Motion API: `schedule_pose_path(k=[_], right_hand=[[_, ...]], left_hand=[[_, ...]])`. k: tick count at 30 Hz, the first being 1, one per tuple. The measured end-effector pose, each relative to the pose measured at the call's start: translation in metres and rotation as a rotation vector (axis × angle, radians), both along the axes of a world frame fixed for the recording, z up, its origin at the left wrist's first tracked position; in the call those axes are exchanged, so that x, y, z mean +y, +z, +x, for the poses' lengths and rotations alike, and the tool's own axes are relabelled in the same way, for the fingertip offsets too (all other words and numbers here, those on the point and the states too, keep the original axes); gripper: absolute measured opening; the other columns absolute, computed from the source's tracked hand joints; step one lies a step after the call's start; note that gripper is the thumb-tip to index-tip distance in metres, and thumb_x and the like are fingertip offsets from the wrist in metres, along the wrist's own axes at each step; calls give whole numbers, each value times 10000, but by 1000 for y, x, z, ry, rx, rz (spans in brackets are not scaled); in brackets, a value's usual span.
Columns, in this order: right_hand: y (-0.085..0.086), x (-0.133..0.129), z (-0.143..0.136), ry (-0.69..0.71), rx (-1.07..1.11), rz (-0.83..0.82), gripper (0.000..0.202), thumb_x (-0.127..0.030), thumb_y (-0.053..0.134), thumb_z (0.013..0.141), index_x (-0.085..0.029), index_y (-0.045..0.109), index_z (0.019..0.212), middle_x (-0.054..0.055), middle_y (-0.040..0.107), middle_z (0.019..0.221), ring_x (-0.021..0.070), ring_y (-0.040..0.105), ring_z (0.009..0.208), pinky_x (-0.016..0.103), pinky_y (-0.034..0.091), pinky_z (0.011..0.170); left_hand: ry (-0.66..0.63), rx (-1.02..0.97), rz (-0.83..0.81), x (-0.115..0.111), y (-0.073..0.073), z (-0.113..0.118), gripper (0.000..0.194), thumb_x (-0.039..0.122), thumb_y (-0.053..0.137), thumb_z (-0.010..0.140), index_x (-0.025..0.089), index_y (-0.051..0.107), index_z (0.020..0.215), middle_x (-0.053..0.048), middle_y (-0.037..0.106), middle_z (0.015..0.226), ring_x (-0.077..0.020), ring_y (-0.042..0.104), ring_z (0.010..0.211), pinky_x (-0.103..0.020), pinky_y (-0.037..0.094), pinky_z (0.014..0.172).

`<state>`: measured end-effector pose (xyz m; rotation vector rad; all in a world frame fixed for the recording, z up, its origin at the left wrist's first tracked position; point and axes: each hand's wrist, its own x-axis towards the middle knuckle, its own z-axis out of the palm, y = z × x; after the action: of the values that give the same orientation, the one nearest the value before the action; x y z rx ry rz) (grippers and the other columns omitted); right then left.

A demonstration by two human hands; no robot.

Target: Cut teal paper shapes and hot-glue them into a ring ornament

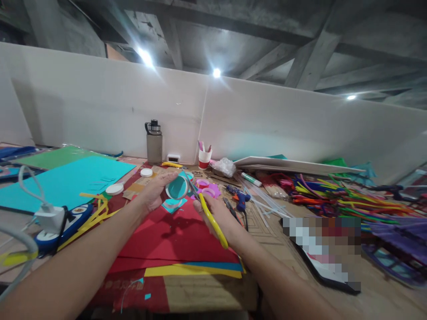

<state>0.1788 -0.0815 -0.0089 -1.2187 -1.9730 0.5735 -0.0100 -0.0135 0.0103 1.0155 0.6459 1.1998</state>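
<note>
My left hand (157,192) grips a small round white-rimmed cup (176,187) with a teal face, tilted toward me. In my right hand (224,218) are yellow-handled scissors (211,218), their grey blades against the cup's right edge. Whether the blades are apart I cannot tell. Just below the cup, a white ring (173,203) sits on a scrap of teal paper (180,207). Both hands are above a stack of red paper (173,240). Pink paper pieces (215,190) with round rims lie behind my right hand.
A blue glue gun (243,201) lies right of my right hand. Farther right are a blurred-out device (333,266) and colourful pipe cleaners (320,195). A bottle (154,146) and a pencil cup (204,158) stand at the back. Teal sheets (76,180) lie left.
</note>
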Motion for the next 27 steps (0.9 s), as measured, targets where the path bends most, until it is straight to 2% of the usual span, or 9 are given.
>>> schedule_pose_path(k=[7,11,16,21,27], right_hand=[[-1,1,0,-9,-15,16,346,-507,423,871,-183,493,770,-33,458,641,101,394,567,221,270,506],[0,2,0,0,-19,19,340,-501,431,864,-182,514,781,-17,490,672,114,426,601,224,296,525],[0,3,0,-53,10,11,333,-501,435,859,-185,526,809,-11,502,655,114,426,571,227,293,511],[3,-1,-3,-94,44,11,358,-518,417,863,-184,526,793,-17,471,627,112,418,556,225,295,510],[7,-7,-5,-72,42,-12,358,-518,406,870,-186,517,794,-16,465,621,111,424,543,223,309,496]], left_hand=[[-1,-11,-7,3,0,0,161,220,671,725,111,675,845,-82,698,786,-158,634,651,-261,533,624],[44,-33,-39,1,0,1,161,228,676,726,116,669,841,-79,698,787,-162,639,647,-265,538,616],[78,-117,-162,0,-5,4,212,325,642,768,143,646,876,-55,694,781,-160,643,631,-281,550,585],[76,-148,-270,0,-7,8,199,315,604,801,147,632,903,-46,692,772,-158,643,604,-288,548,543],[80,-132,-192,-6,1,8,146,255,592,810,146,639,894,-38,689,718,-146,626,560,-296,552,577]])
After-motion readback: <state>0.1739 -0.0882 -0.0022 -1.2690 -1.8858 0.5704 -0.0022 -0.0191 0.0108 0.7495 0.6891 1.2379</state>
